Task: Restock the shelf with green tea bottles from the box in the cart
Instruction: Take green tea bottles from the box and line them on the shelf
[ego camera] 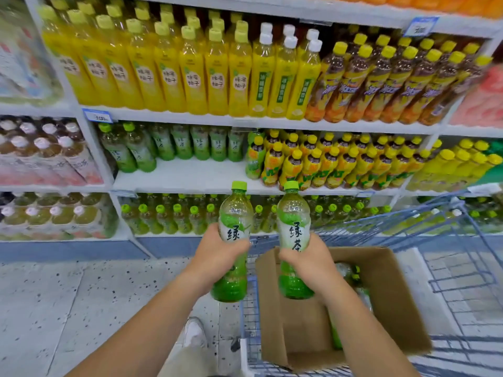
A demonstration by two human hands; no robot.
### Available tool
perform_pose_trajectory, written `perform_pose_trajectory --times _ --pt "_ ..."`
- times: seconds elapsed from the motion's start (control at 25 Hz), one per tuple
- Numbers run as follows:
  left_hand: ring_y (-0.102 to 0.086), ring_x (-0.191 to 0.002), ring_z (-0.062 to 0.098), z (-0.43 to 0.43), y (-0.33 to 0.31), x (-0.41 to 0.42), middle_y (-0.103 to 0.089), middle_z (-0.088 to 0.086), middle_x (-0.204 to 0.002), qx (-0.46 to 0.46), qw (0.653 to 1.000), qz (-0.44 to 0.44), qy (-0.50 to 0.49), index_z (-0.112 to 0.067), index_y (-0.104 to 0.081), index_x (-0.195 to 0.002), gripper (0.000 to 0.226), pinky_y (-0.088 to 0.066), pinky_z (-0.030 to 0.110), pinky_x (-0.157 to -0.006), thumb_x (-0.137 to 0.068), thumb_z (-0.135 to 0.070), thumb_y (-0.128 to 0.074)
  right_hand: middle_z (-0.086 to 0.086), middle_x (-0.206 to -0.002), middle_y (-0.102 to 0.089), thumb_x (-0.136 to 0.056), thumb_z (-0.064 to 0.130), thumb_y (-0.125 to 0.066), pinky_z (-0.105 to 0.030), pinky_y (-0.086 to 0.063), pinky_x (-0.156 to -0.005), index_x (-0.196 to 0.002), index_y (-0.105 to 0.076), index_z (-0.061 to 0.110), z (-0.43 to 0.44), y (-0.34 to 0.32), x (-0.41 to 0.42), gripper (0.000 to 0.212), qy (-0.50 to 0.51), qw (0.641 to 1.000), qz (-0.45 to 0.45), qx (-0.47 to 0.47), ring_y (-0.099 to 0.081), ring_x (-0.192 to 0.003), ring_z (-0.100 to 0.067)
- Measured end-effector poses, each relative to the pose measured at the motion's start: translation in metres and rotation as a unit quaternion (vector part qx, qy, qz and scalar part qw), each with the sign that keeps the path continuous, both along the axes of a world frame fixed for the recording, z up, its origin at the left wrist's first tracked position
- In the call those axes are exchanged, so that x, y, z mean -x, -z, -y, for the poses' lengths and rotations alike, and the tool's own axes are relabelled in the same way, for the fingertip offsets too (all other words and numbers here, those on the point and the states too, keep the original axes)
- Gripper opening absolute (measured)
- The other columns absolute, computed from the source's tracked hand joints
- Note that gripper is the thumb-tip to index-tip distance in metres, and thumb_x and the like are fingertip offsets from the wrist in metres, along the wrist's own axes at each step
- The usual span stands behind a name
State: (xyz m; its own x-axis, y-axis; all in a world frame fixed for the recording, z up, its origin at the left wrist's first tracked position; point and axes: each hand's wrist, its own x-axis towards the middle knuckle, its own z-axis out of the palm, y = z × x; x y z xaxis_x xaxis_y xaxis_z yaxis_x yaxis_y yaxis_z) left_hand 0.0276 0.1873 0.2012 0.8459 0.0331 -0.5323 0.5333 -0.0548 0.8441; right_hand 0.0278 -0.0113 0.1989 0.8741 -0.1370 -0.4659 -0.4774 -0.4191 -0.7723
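Store shelves [190, 175] fill the far side, while near them the left hand [217, 254] and right hand [313, 259] each grip an upright green tea bottle [236, 213] above the cart's box [386, 289].

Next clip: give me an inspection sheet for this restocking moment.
Surface: shelf bare at the front, green tea row behind.
Job's things: left bottle and right bottle upright; box open in cart, more bottles inside.
Clutter: nothing seen.
Grippers: left hand grips left bottle; right hand grips right bottle.
Cables: nothing seen.
Surroundings: stocked drink shelves, speckled floor, a shoe.
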Motion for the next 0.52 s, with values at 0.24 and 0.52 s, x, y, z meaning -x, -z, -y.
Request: perform_pose_trajectory --times 0.24,0.52 --pt "-0.069 -0.088 0.027 -0.065 -0.005 0.005 -0.07 0.011 -0.099 -0.006 0.997 0.016 -0.075 -0.021 -0.058 -0.113 0.043 -0.057 0.042 -0.071 -0.072 -0.026 -0.073 -0.003 -0.086 -0.067 -0.077 0.016 -0.073 -0.028 -0.046 -0.058 -0.095 -0.06 0.018 -0.072 -0.009 -0.017 0.023 -0.064 0.998 0.008 -0.019 -0.064 -0.076 -0.017" --pt "-0.069 -0.09 0.018 -0.169 0.014 -0.025 -0.07 0.003 -0.1 -0.028 0.994 0.029 -0.101 -0.024 -0.057 -0.111 0.037 -0.059 0.038 -0.079 -0.08 -0.021 -0.077 0.0 -0.09 -0.066 -0.076 0.014 -0.076 -0.027 -0.044 -0.057 -0.101 -0.056 0.019 -0.181 0.007 -0.063 0.031 -0.088 0.996 0.012 -0.005 -0.062 -0.077 -0.012"
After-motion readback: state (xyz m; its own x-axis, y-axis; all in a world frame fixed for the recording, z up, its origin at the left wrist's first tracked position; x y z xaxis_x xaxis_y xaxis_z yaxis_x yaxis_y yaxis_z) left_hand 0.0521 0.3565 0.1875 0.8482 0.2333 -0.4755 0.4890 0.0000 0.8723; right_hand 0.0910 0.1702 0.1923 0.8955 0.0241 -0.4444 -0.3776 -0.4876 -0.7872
